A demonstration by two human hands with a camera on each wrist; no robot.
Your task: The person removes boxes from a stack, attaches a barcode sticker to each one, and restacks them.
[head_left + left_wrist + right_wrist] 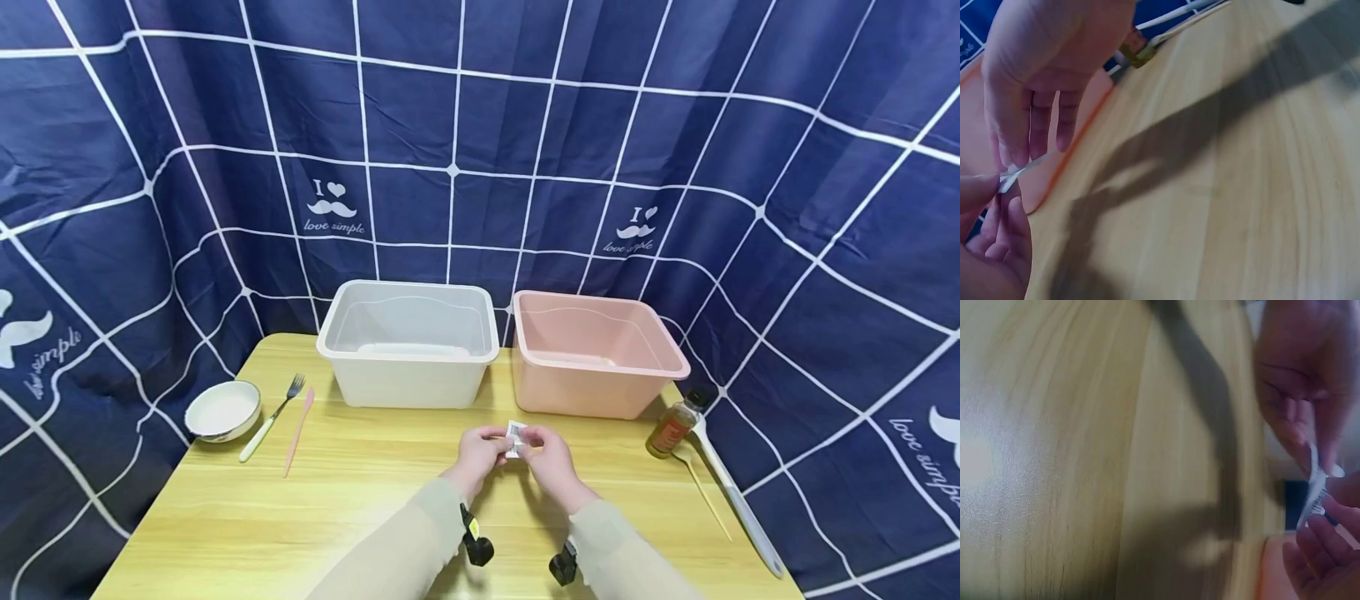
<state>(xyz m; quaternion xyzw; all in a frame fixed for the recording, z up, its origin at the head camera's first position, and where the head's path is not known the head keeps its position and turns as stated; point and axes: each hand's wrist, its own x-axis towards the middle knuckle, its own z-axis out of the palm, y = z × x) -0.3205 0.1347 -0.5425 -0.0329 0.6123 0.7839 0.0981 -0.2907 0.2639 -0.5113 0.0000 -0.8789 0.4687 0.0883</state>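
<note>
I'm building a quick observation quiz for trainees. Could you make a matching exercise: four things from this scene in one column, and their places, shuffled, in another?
Things
1. Bowl
2. Fork
3. Bottle
4. White item

Places
A. Held by the left hand and the right hand
B. On the right side of the table, near the pink bin
C. Farthest left on the table
D. Just right of the bowl

Right pairs: 1-C, 2-D, 3-B, 4-A
</note>
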